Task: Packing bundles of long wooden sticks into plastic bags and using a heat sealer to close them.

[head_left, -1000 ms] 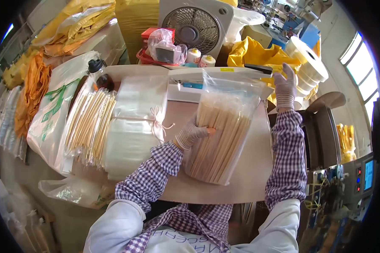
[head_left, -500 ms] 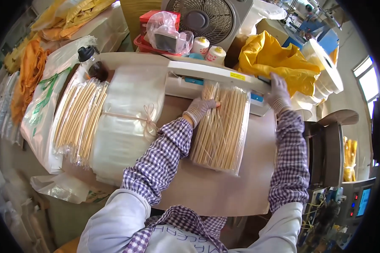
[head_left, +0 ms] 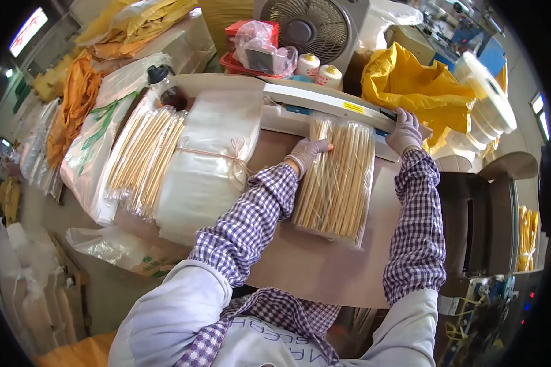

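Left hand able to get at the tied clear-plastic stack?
Likely yes: the stack lies just left of the left hand, nothing visible blocking, though that hand is on the bag of sticks.

Worn on the head, looking steeply down and forward over the person's own chest (head_left: pixel 257 342) to the table (head_left: pixel 330 275). Set close above the work, with the left hand (head_left: pixel 311 154) near mid-view and the right hand (head_left: pixel 404 133) farther right. Wide enough to reach the fan (head_left: pixel 300 29) at the top and floor (head_left: pixel 113 287) at lower left, bowed fisheye-fashion toward a dark rim.
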Available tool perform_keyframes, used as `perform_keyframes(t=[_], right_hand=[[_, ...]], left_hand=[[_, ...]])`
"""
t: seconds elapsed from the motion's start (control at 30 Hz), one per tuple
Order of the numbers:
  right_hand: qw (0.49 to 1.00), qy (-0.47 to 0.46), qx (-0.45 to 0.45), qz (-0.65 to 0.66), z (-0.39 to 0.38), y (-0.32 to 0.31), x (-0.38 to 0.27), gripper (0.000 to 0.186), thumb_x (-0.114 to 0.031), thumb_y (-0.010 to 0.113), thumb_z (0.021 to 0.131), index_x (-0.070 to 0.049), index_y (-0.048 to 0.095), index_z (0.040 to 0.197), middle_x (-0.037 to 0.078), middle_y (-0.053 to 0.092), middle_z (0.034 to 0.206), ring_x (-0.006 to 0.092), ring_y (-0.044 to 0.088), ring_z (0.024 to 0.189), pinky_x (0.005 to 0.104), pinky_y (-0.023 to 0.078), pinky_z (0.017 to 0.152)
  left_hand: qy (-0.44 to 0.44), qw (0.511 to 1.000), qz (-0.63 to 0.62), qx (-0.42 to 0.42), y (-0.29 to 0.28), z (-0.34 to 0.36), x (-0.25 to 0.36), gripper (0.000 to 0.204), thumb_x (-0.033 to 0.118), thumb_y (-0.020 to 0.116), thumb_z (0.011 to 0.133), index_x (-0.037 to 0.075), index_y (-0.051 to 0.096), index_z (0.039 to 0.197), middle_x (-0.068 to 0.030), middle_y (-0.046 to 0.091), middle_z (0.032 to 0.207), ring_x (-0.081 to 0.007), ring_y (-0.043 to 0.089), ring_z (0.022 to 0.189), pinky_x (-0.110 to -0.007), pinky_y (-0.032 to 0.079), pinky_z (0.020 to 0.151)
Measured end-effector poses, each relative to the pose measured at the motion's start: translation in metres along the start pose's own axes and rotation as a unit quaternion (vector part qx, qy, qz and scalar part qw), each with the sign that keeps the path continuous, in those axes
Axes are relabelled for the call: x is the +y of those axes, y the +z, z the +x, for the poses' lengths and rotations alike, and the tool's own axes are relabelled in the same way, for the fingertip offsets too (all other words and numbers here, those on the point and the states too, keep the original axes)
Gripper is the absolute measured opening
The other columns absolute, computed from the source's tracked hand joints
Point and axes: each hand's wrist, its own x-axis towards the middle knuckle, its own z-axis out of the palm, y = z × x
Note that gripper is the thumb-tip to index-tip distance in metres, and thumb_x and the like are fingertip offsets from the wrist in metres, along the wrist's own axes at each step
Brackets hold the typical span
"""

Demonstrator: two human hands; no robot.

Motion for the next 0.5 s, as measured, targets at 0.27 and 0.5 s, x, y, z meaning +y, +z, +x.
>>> perform_keyframes(t=[0.27,0.5], right_hand=[[0.973,-0.165,0.147,0.072,0.07,0.09,0.03,0.027,-0.008,0.048,0.079,-0.003,0.055,0.104,0.023,0.059,0.098,0.0393,0.053,0.097,0.0446,0.042,0.081],[0.981,-0.074,0.176,-0.037,0.087,0.109,0.038,0.066,-0.017,0.052,0.075,-0.011,0.027,0.135,0.018,0.036,0.133,0.0335,0.03,0.125,0.0409,0.024,0.104]], left_hand=[[0.033,0.978,0.172,0.111,-0.01,-0.039,-0.064,0.062,0.042,0.064,0.072,-0.006,0.051,0.109,-0.025,0.058,0.1,-0.0331,0.056,0.094,-0.037,0.045,0.081],[0.172,0.908,0.349,0.155,-0.103,-0.271,-0.023,0.027,0.025,0.058,0.079,0.004,0.063,0.095,-0.014,0.063,0.087,-0.0206,0.062,0.084,-0.031,0.049,0.072]])
